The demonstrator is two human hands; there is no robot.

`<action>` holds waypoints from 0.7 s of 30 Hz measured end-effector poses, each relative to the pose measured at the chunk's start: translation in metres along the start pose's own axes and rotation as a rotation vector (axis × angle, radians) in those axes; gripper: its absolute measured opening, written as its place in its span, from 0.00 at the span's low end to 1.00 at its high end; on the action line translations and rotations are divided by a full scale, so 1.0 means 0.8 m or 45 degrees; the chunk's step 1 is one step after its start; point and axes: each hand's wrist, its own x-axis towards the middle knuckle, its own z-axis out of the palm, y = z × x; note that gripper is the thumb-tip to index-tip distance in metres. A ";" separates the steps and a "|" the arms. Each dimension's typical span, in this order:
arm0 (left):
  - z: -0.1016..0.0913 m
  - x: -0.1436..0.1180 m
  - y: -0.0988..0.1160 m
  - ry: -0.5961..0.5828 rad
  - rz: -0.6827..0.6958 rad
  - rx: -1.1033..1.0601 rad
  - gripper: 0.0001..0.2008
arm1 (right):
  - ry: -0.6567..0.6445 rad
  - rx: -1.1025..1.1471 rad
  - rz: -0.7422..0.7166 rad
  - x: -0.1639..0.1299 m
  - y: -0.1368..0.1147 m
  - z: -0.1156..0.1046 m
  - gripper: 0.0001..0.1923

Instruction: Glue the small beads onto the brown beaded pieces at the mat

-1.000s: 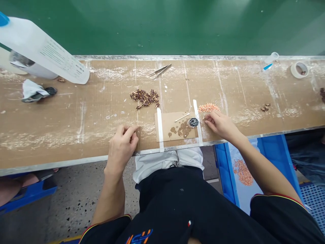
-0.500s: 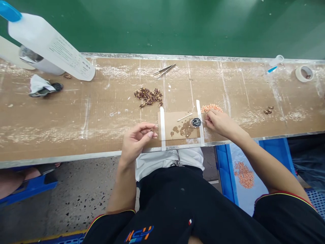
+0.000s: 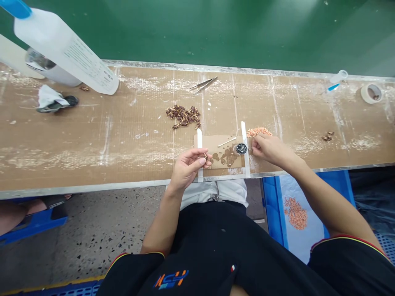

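My left hand point(image 3: 188, 166) had moved right to the card point(image 3: 220, 154), pinching a small brown part point(image 3: 205, 156). My right hand point(image 3: 266, 149) stayed at the pink pile point(image 3: 258, 131), fingertips pinched together; on what, I cannot tell.

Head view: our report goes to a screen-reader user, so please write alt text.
A seated person's left hand pinches a small brown part over a taped card. The right hand rests beside a pink pile and black disc.

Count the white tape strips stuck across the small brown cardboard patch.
2. One white tape strip runs along the patch's left edge, partly behind the left hand; the other along its right edge, beside the right hand.
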 end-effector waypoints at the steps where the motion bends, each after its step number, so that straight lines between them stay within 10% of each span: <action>1: 0.000 -0.001 0.000 0.017 -0.001 -0.014 0.19 | 0.015 0.001 -0.015 -0.002 0.000 0.001 0.08; 21: 0.009 -0.001 0.003 0.063 0.011 -0.041 0.20 | 0.288 0.518 -0.022 -0.025 -0.012 -0.016 0.08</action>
